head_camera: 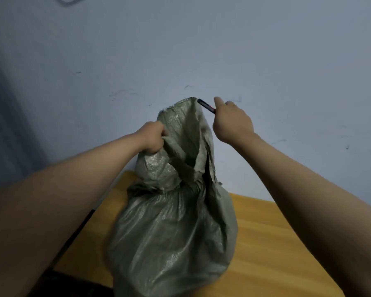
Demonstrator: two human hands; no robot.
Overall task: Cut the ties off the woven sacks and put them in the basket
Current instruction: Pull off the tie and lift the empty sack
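At the centre of the frame a grey-green woven sack [171, 228] stands upright on a yellow wooden tabletop [272, 243], its body bulging below a gathered neck and its loose top flaring upward toward the middle of the picture. Left of centre, the left hand [152, 137] has its fingers curled tight around a fold of the sack's upper edge, bunching the fabric in a fist and holding it up. Right of centre and slightly higher, the right hand [231, 123] is closed around a slim dark tool with a red stripe [206, 106]; the tool sticks out of the fist toward the upper left, and its tip sits just beside the highest point of the sack's rim. Whether the tip touches the cloth cannot be told, and the tool is too small to name more exactly. Around the neck the fabric is pinched into tight pleats [193, 186]. Behind everything rises a pale blue wall [287, 61] with faint scuff marks.
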